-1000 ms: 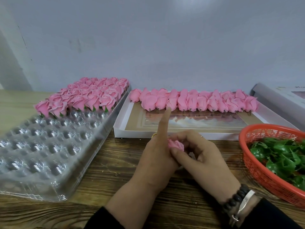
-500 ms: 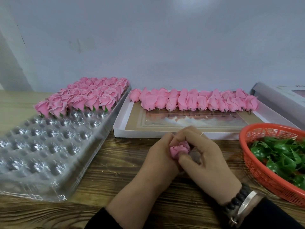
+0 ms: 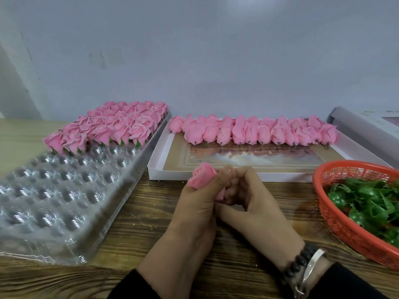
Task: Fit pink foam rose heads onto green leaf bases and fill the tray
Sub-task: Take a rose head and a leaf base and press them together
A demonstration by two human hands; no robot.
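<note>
The rose head (image 3: 201, 175) sits between my two hands above the surface (image 3: 138, 214), its bud tip tilted up and to the left. My left hand (image 3: 195, 209) grips it around the lower half, thumb across the petals; my right hand (image 3: 248, 203) is curled at its base, fingertips (image 3: 232, 184) bunched against the bottom end. I can't see a green base under those fingers, so whether one is already on I cannot tell; I judge I'm in the middle of the fitting step, working the bottom of the bud.

Next, as I see it, the finished flower goes into a free pocket of the clear tray (image 3: 64, 201) on my left. The far rows there already hold finished roses (image 3: 112, 126) with green showing underneath; the near rows are open cups, so much of the filling is left. The nearest free cups lie just in front of the filled row, and I should lower the stem end straight down so I don't knock its neighbours.

Bare rose heads (image 3: 254, 132) lie in a row in the white box (image 3: 216, 175) ahead. The orange basket (image 3: 336, 212) of leaf bases (image 3: 367, 203) stands on my right, within reach, nothing blocking it
</note>
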